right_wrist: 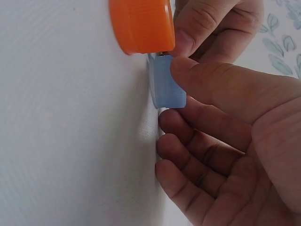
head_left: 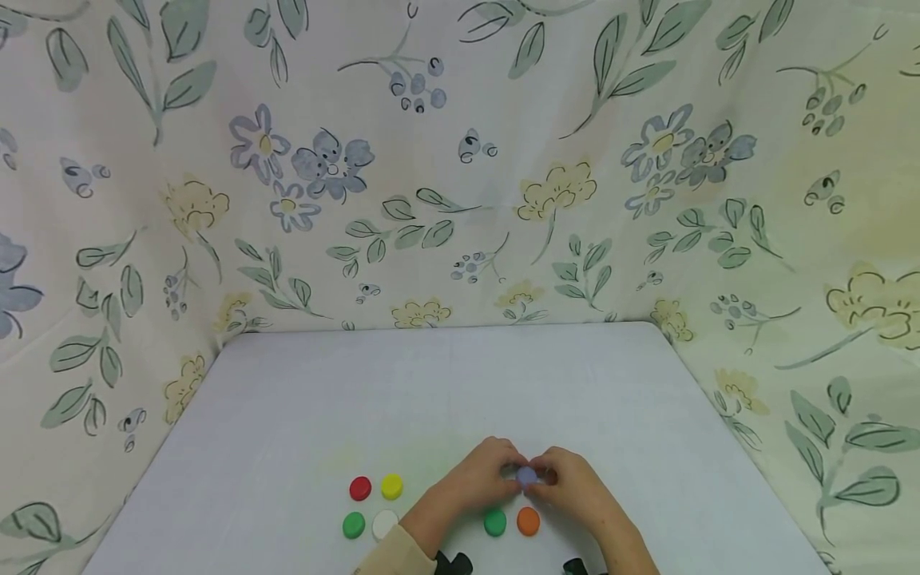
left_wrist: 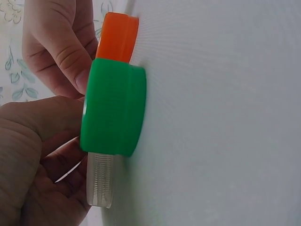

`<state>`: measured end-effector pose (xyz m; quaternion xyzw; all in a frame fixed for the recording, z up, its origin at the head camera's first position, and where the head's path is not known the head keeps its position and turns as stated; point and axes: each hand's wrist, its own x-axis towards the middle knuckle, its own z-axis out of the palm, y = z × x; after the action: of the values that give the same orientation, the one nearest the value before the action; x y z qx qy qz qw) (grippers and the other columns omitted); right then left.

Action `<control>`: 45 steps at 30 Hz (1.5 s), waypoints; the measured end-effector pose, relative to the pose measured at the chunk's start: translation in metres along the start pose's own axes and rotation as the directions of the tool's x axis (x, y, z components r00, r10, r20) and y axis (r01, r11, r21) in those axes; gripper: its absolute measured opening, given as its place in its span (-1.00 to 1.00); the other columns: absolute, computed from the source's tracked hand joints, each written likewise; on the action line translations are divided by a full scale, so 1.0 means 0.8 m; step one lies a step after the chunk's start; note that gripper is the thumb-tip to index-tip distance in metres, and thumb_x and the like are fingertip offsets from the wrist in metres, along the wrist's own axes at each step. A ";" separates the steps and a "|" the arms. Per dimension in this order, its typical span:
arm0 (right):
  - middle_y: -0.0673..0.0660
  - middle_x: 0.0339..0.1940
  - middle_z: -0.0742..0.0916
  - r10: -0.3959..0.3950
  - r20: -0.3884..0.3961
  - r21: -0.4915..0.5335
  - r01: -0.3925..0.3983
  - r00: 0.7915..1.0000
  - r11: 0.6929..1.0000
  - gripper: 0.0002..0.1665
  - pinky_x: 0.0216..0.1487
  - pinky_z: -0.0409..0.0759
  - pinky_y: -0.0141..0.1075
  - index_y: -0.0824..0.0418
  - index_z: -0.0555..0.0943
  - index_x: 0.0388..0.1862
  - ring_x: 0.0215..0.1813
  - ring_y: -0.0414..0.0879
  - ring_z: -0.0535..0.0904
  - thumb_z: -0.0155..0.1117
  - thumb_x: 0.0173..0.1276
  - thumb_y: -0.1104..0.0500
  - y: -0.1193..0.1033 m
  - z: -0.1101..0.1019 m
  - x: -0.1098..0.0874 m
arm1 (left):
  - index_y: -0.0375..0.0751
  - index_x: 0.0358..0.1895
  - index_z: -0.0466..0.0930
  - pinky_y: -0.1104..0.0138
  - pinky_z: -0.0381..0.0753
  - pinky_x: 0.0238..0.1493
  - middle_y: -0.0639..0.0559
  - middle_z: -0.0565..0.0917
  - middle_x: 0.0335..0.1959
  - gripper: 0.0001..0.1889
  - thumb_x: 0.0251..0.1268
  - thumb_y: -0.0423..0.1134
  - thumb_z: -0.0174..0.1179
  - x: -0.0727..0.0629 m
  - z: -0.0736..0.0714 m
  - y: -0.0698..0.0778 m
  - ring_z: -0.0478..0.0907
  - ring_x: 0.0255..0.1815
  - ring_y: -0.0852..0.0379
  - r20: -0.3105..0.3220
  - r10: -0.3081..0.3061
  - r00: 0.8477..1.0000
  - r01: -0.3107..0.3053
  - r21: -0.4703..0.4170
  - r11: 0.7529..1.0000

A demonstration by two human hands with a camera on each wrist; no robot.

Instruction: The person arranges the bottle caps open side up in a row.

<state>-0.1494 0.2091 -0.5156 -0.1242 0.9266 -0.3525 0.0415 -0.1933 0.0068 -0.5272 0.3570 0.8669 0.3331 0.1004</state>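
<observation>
A light blue bottle cap lies between my two hands, behind the other caps. My right hand pinches it, the thumb on its near side and the curled fingers by the table. From the other side, my left hand closes in with thumb and forefinger at the cap's left edge; the green cap hides these tips in the left wrist view. In front of the hands sit a green cap and an orange cap. A clear ribbed cap shows beside the left fingers.
Left of my left forearm are a red cap, a yellow cap, another green cap and a white cap partly behind the sleeve. The white table ends at a flowered cloth.
</observation>
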 end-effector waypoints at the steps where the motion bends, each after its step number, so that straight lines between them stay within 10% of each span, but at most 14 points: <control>1: -0.06 -0.33 0.66 -0.002 0.000 0.000 0.002 1.000 1.000 -0.72 -0.33 0.50 -0.34 0.19 0.78 -0.15 -0.33 -0.18 0.49 0.60 0.16 0.16 0.000 0.000 0.000 | -0.13 0.06 0.77 0.43 0.48 0.10 0.23 0.70 -0.07 -0.71 0.28 -0.27 0.41 0.000 0.000 0.000 0.49 0.01 0.31 -0.001 0.002 1.000 -0.002 0.004 1.000; 29: -0.13 -0.24 0.69 0.020 -0.044 0.030 -0.018 0.999 0.999 -0.69 -0.22 0.59 -0.31 0.15 0.73 0.02 -0.23 -0.22 0.57 0.44 0.38 0.04 -0.003 -0.003 0.002 | -0.18 0.04 0.77 0.46 0.47 -0.05 0.17 0.74 -0.16 -0.78 0.39 -0.25 0.35 0.004 -0.009 -0.001 0.55 -0.12 0.23 -0.101 0.120 0.988 -0.112 0.078 0.991; 45: -0.10 -0.24 0.72 0.095 -0.128 0.087 -0.084 0.987 0.993 -0.73 -0.11 0.64 -0.28 0.12 0.68 0.08 -0.18 -0.22 0.62 0.37 0.46 0.11 -0.013 -0.004 0.010 | -0.20 0.11 0.73 0.37 0.53 0.05 0.18 0.73 -0.12 -0.72 0.41 -0.23 0.34 0.004 -0.016 0.005 0.53 -0.03 0.22 -0.165 0.005 0.986 -0.006 -0.005 1.000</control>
<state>-0.1555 0.2020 -0.5064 -0.0571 0.9168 -0.3952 0.0008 -0.1991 0.0046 -0.5148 0.3304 0.8704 0.3639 0.0285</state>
